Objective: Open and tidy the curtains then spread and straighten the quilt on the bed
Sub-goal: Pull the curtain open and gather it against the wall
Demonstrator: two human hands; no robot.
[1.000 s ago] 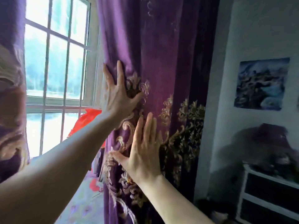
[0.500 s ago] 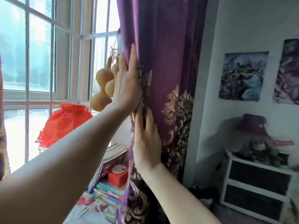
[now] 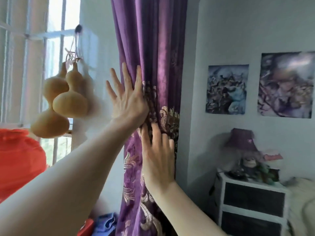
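Backs of the left hand and the right hand, both bare (knuckles and tendons faintly raised, fingers long and slender). The left forearm and the right forearm are likewise uncovered, smooth along the whole length in view to the frame's edge. Fingernails are too blurred to describe.

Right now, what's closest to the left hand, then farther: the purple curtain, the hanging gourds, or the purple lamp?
1. purple curtain: the left hand presses it.
2. hanging gourds: just to its left.
3. purple lamp: far right, lower down.
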